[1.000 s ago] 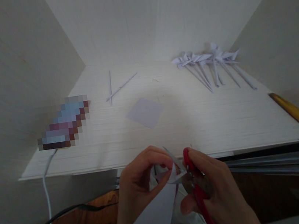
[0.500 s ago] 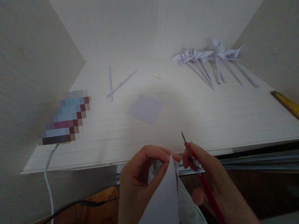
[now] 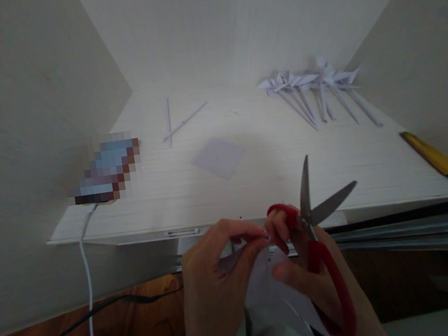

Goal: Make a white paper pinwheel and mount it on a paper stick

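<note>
My left hand [image 3: 211, 286] is closed in a pinch at the edge of a white sheet of paper [image 3: 260, 282], which hangs down between my hands over my lap. My right hand [image 3: 311, 283] has its fingers through the red handles of a pair of scissors [image 3: 307, 217]. Their blades are spread apart and point up and to the right, away from the paper. The fingertips of both hands are close together at the pinched edge, and whether they touch cannot be made out. My hands hide part of the sheet.
On the white tabletop [image 3: 161, 199] lie a square of paper [image 3: 220, 158], two crossed paper sticks [image 3: 186, 121] and several paper pinwheels [image 3: 320, 79]. A yellow cutter knife [image 3: 433, 155] is at the right. A blurred phone [image 3: 110, 170] with a white cable [image 3: 87, 276] is at the left.
The scissors have swung open and turned to the right in my right hand. The paper has shifted from beneath my left hand to between both hands. My right fingers have moved nearer the left fingertips.
</note>
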`<action>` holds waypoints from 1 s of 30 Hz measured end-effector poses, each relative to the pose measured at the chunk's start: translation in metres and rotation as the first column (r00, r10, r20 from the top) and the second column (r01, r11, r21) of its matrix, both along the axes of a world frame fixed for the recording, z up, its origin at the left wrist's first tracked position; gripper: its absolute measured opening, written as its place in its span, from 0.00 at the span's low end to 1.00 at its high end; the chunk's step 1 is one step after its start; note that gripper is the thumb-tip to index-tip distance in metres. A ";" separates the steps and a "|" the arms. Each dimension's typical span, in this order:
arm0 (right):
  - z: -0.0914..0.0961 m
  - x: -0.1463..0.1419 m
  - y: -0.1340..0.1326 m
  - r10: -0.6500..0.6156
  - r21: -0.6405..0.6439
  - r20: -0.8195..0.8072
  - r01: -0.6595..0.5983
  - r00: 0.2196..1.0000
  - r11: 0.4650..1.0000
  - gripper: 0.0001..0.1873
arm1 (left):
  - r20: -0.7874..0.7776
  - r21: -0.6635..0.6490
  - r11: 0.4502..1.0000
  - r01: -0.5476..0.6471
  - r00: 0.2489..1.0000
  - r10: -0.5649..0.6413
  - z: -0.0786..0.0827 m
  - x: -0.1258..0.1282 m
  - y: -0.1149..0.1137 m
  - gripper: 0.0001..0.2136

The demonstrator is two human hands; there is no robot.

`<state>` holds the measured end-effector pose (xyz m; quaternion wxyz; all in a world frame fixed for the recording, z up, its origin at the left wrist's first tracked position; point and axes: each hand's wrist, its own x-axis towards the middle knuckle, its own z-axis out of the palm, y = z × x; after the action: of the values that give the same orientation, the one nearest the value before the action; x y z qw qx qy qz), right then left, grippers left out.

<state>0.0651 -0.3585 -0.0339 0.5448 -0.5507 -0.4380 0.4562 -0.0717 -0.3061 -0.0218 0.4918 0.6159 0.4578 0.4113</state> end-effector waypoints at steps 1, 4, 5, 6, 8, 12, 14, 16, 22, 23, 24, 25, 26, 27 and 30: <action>0.002 -0.002 0.001 0.008 -0.017 0.015 -0.008 1.000 1.000 0.14 | 0.020 -0.009 1.000 0.002 1.000 -0.001 0.001 -0.001 -0.001 0.08; 0.007 -0.007 0.003 0.019 -0.009 0.038 -0.018 0.999 1.000 0.12 | 0.110 -0.067 0.998 0.019 0.994 -0.011 0.003 -0.008 -0.003 0.09; 0.009 -0.009 0.003 0.017 0.005 0.040 -0.017 0.999 1.000 0.12 | 0.145 -0.094 0.995 0.034 0.989 -0.020 0.003 -0.010 -0.003 0.09; 0.011 -0.010 0.003 0.014 0.019 0.043 -0.015 0.999 1.000 0.11 | 0.182 -0.125 0.991 0.058 0.983 -0.035 0.004 -0.012 -0.004 0.09; 0.015 -0.011 0.000 0.020 0.027 0.047 -0.021 0.999 0.999 0.11 | 0.248 -0.179 0.977 0.116 0.966 -0.069 0.005 -0.016 -0.007 0.08; 0.020 -0.011 -0.009 0.020 -0.003 0.017 -0.020 1.000 1.000 0.10 | 0.314 -0.208 0.945 0.252 0.932 -0.179 0.007 -0.021 -0.014 0.07; 0.021 -0.010 -0.013 0.015 -0.020 0.007 -0.015 1.000 1.000 0.10 | 0.322 -0.191 0.932 0.308 0.917 -0.238 0.008 -0.022 -0.018 0.09; 0.022 -0.008 -0.016 0.035 -0.043 -0.020 -0.036 0.999 0.998 0.11 | 0.332 -0.183 0.922 0.342 0.904 -0.269 0.009 -0.023 -0.020 0.11; 0.021 -0.007 -0.018 0.079 -0.074 -0.149 -0.091 0.986 0.993 0.13 | 0.396 -0.247 0.906 0.344 0.889 -0.229 0.007 -0.021 -0.023 0.09; 0.020 -0.007 -0.018 0.087 -0.075 -0.165 -0.101 0.982 0.992 0.13 | 0.407 -0.258 0.902 0.345 0.886 -0.223 0.006 -0.021 -0.022 0.09; 0.019 -0.007 -0.017 0.093 -0.075 -0.179 -0.108 0.979 0.991 0.13 | 0.416 -0.268 0.898 0.349 0.883 -0.219 0.006 -0.021 -0.021 0.08; 0.018 -0.007 -0.017 0.097 -0.079 -0.186 -0.113 0.978 0.990 0.14 | 0.423 -0.277 0.895 0.350 0.881 -0.214 0.005 -0.020 -0.021 0.08; 0.017 -0.006 -0.017 0.102 -0.086 -0.190 -0.120 0.976 0.989 0.14 | 0.427 -0.283 0.893 0.349 0.880 -0.209 0.005 -0.020 -0.020 0.07; 0.015 -0.005 -0.017 0.103 -0.090 -0.194 -0.123 0.976 0.988 0.14 | 0.432 -0.286 0.893 0.346 0.879 -0.203 0.004 -0.020 -0.019 0.08; 0.011 -0.003 -0.018 0.121 -0.110 -0.200 -0.145 0.972 0.983 0.14 | 0.448 -0.288 0.896 0.339 0.874 -0.187 0.000 -0.018 -0.017 0.07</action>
<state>0.0625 -0.3762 -0.0225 0.5178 -0.5061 -0.3900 0.5689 -0.0902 -0.3227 -0.0218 0.7323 0.4734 0.3220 0.3686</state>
